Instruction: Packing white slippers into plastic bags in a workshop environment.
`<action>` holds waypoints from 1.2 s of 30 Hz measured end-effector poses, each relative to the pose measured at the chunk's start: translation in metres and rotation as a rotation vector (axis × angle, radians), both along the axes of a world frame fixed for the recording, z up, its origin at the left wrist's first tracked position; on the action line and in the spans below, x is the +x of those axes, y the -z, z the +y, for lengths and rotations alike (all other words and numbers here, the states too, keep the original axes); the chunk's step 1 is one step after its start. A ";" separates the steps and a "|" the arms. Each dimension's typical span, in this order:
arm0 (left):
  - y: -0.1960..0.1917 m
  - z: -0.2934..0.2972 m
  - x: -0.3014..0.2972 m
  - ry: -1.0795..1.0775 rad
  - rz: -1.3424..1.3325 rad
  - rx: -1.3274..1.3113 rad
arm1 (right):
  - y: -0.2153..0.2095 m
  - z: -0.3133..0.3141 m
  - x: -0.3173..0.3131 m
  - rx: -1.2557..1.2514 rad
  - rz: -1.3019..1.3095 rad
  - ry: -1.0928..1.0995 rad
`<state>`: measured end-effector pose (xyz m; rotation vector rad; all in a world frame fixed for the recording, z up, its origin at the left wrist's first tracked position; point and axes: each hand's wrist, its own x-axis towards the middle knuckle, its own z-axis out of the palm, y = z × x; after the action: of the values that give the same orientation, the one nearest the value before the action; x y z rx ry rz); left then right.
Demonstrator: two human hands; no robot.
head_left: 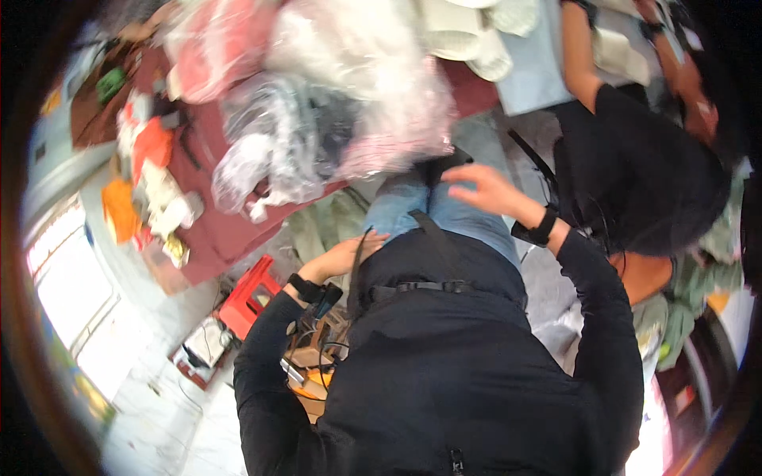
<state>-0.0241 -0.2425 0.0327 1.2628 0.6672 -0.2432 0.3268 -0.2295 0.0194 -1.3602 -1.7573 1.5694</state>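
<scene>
My right hand (486, 190) hovers over my lap, fingers apart and holding nothing. Below it are my blue jeans (476, 226). My left hand (343, 255) lies at my left hip, its fingers stretched flat against the jeans and partly hidden by a dark strap. A black waist belt with a buckle (454, 286) crosses my middle. In front of my knees, clear plastic bags stand on the table: one with dark grey and white contents (278, 139), and a large whitish one with pink stripes (397, 119). The picture is somewhat blurred.
A dark red table (226, 234) carries orange and white cloth pieces (155, 151) at left. White foam-like cups (452, 32) lie at the far side. A person in black (635, 166) sits close on my right. A red box (250, 295) stands on the floor at left.
</scene>
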 end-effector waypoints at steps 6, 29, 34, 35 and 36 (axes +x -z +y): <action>-0.015 -0.006 -0.008 -0.057 0.275 0.323 | -0.040 0.108 -0.054 0.104 0.246 0.524; 0.045 -0.037 -0.172 -0.841 0.446 0.148 | -0.116 0.288 -0.345 0.168 0.504 0.121; 0.041 -0.025 -0.191 -0.898 0.414 0.153 | -0.141 0.248 -0.392 0.161 0.543 0.287; 0.030 -0.012 -0.192 -1.195 0.165 -0.025 | -0.138 0.240 -0.385 0.176 0.561 0.162; 0.023 -0.005 -0.195 -1.457 -0.104 -0.227 | -0.126 0.225 -0.375 0.186 0.572 0.039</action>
<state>-0.2189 -0.2475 0.0100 0.3385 1.2513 0.9147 -0.0486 -0.0049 0.1455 -0.7496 -1.4617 1.5310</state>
